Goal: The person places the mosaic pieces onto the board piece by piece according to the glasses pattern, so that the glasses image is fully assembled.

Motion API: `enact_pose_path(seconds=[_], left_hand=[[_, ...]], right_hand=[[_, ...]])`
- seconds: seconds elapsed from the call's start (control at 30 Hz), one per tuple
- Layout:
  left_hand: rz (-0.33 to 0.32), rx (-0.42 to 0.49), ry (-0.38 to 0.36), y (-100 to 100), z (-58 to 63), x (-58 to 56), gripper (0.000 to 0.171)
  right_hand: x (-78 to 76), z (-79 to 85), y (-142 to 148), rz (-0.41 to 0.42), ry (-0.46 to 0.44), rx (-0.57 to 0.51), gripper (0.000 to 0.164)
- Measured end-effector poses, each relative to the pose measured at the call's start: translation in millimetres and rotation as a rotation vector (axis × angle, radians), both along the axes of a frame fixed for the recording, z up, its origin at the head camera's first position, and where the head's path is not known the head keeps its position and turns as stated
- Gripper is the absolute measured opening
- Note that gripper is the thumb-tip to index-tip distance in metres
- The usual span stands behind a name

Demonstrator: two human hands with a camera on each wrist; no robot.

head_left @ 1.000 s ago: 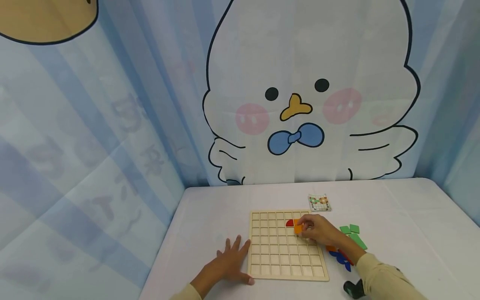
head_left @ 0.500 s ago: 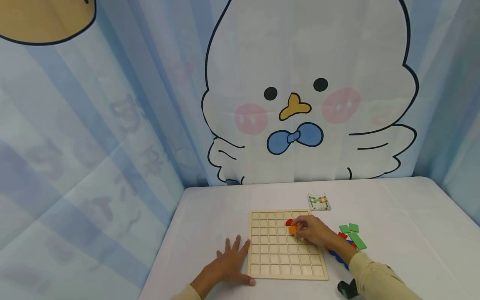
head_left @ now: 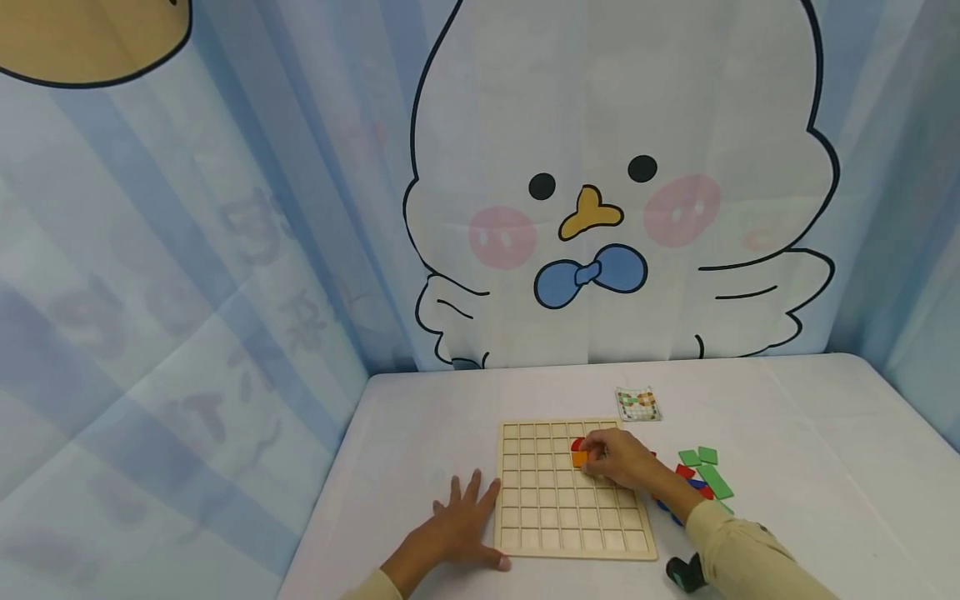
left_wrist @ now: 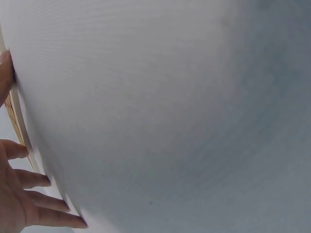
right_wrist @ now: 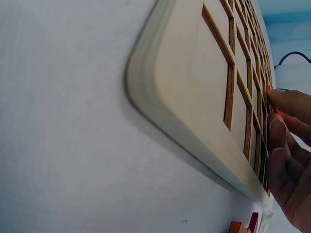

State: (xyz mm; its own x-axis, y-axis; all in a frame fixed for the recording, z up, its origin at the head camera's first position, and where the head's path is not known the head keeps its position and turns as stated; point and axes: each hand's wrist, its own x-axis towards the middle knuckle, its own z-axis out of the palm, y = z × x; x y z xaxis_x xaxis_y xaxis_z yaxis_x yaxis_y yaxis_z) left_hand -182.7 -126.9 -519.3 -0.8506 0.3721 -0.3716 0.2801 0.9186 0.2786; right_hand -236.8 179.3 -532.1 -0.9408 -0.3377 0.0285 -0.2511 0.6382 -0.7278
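A pale wooden grid board (head_left: 547, 521) lies on the white table. In its upper part, an orange square tile (head_left: 579, 459) sits just below a red rounded piece (head_left: 577, 444). My right hand (head_left: 617, 458) pinches the orange tile at its right side, and the fingers hide part of it. In the right wrist view the curled fingers (right_wrist: 278, 128) reach over the grid, with orange showing between them. My left hand (head_left: 462, 527) rests with spread fingers against the board's left edge; the left wrist view shows its fingertips (left_wrist: 22, 151) along that edge.
Green pieces (head_left: 715, 481) lie right of the board, beside red ones (head_left: 685, 472) and blue ones partly under the right forearm. A small patterned card (head_left: 638, 405) is behind the board. A dark object (head_left: 684, 575) lies by the right sleeve. A printed curtain (head_left: 585, 333) hangs behind.
My right hand has moved left with the orange tile, bringing it under the red piece. The left hand stays in place at the board's edge.
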Motion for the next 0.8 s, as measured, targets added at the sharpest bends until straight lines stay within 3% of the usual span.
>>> enact_pose_path(seconds=[0.23,0.47,0.8], left_hand=[[0.003,0.003,0.002,-1.0,0.3,-1.1,0.114],[0.005,0.003,-0.011,-1.7,-0.8,-1.7,0.115],[0.006,0.012,0.001,-0.8,-1.2,-0.7,0.114]], right_hand=[[-1.5,3.8,-2.1,0.017,0.045,0.083,0.022],[-2.5,3.1,-1.9,-0.046,-0.029,0.106,0.019],[-2.9,5.1,-5.2,-0.083,-0.046,0.143,0.018]])
